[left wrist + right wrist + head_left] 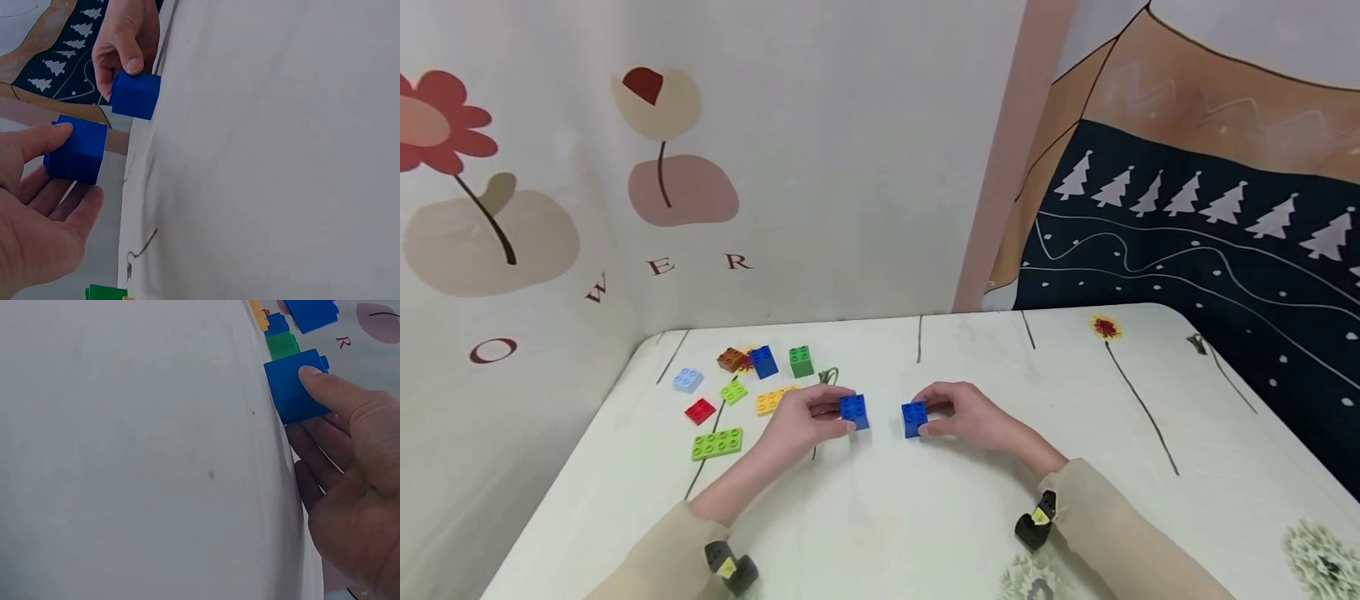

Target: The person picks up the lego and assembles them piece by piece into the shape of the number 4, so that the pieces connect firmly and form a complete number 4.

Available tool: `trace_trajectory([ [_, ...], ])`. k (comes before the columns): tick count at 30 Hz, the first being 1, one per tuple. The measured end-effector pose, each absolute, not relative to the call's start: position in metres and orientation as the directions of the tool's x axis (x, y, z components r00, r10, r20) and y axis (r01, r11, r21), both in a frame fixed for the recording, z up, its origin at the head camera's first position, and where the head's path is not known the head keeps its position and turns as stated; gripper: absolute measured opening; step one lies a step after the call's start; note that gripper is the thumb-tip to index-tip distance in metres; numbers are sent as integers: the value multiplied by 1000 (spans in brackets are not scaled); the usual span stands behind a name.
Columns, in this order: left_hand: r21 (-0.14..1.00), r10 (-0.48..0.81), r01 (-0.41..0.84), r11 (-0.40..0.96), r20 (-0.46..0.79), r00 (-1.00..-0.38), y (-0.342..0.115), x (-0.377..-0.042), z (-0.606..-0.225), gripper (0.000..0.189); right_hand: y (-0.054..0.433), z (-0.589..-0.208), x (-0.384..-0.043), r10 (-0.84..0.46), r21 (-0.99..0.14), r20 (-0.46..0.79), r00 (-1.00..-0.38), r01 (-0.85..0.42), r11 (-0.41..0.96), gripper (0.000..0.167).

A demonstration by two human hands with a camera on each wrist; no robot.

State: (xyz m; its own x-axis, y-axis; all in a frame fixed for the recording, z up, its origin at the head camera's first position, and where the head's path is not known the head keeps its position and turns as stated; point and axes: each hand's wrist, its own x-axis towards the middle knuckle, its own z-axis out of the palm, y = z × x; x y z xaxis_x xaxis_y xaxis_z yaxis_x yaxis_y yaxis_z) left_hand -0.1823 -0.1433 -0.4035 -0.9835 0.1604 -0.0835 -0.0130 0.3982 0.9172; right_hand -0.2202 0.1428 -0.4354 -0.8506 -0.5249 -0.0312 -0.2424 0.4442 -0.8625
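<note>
Two blue toy building bricks are held apart from each other over the middle of the table. My left hand (801, 425) pinches one blue brick (853, 411) between thumb and fingers; in the left wrist view this brick (78, 150) shows its plain side, with the thumb on its edge. Across a small gap, my right hand (966, 417) grips the other blue brick (914, 419). The right wrist view shows the thumb pressed on that brick (297, 387), with fingers beneath it. In the head view both bricks have their studs facing up.
Left of my left hand lie loose bricks: long lime (717, 444), red (700, 411), light blue (688, 380), small lime (733, 392), brown (731, 359), dark blue (763, 362), green (801, 361) and yellow (772, 401). A printed cloth covers the table (880, 533); curtains hang behind.
</note>
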Motion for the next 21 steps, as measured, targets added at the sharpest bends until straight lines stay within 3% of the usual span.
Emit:
trace_trajectory([
  [21,961,284,40,272,-40,-958,-97,-200,-404,39,142,-435,-222,-515,-872,-50,-856,-213,440,37],
])
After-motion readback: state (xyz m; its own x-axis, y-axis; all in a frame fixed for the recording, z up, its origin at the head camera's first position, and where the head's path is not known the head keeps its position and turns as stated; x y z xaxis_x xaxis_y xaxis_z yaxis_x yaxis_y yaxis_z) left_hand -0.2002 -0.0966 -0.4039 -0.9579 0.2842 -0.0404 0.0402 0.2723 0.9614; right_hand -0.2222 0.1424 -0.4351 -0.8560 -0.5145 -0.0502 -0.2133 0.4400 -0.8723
